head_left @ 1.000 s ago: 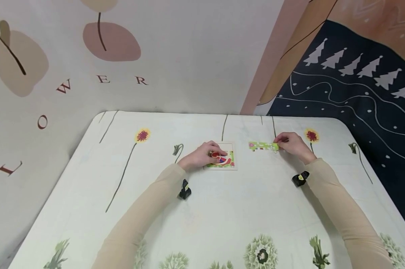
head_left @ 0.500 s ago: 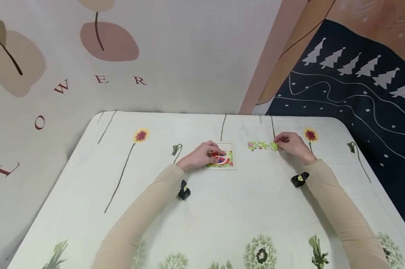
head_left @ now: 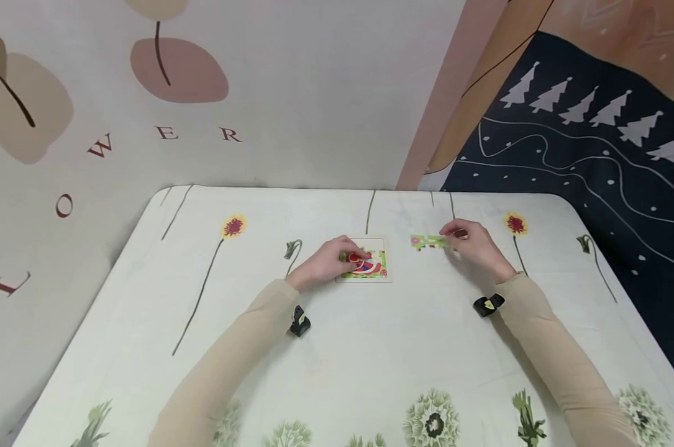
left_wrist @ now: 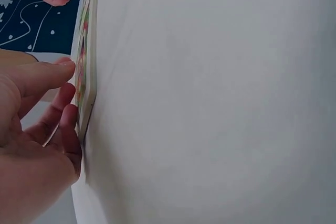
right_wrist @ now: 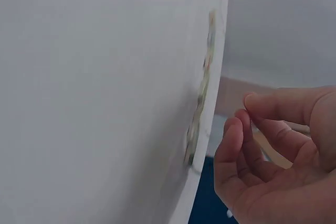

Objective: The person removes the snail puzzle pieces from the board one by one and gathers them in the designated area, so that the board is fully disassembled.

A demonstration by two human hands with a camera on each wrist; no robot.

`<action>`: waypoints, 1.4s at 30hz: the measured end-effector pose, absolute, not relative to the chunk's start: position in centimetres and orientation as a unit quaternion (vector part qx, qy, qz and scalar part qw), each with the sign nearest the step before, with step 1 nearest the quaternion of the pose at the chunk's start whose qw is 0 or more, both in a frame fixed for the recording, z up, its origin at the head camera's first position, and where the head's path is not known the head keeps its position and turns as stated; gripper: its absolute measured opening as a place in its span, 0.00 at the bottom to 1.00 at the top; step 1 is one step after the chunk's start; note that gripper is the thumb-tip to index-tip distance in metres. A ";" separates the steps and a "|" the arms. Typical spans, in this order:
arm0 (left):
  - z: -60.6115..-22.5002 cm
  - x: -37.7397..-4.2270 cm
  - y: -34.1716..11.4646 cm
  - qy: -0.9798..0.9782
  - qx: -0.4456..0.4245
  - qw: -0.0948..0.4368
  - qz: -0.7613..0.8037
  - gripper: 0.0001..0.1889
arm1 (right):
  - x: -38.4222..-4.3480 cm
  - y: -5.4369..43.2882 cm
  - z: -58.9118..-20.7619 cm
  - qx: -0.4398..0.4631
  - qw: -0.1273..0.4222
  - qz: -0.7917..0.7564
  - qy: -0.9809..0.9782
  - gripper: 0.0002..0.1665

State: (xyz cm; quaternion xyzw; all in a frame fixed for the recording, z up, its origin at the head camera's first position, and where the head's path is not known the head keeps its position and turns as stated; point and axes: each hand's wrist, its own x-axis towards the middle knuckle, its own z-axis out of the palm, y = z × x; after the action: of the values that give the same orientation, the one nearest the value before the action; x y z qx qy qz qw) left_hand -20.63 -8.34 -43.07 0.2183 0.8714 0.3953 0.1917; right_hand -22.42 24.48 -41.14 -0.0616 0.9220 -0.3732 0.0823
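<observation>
My left hand lies over the left part of a small, square jigsaw puzzle board, its fingertips resting on the picture. That picture shows red, blue and green patches; the hand covers part of it. In the left wrist view the board appears nearly edge-on, with thumb and fingertips right at its face. To the right, my right hand is raised just above a strip of green puzzle pieces and hides its right end. Its thumb and forefinger nearly meet; I cannot tell whether a piece is between the fingers.
The table wears a white cloth printed with flowers. Behind its far edge rises a pale, printed backdrop, with a dark tree-patterned cloth at the right. Each wrist carries a small black camera.
My right hand has lifted a little off the strip's right end and shifted left over it. The left hand has stayed on the board, with only a slight shift.
</observation>
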 end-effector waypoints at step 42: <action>-43.3 -21.1 -8.3 0.849 0.287 0.242 0.371 0.16 | -21.4 16.5 -41.5 -0.209 0.163 -0.365 0.892 0.15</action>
State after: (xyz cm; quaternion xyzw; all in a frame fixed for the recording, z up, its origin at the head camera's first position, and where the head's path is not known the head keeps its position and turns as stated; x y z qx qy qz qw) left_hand -21.13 -8.30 -43.27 0.2868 0.8494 0.3709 0.2424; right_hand -21.43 16.47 -41.48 -0.2088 0.8925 -0.3650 0.1633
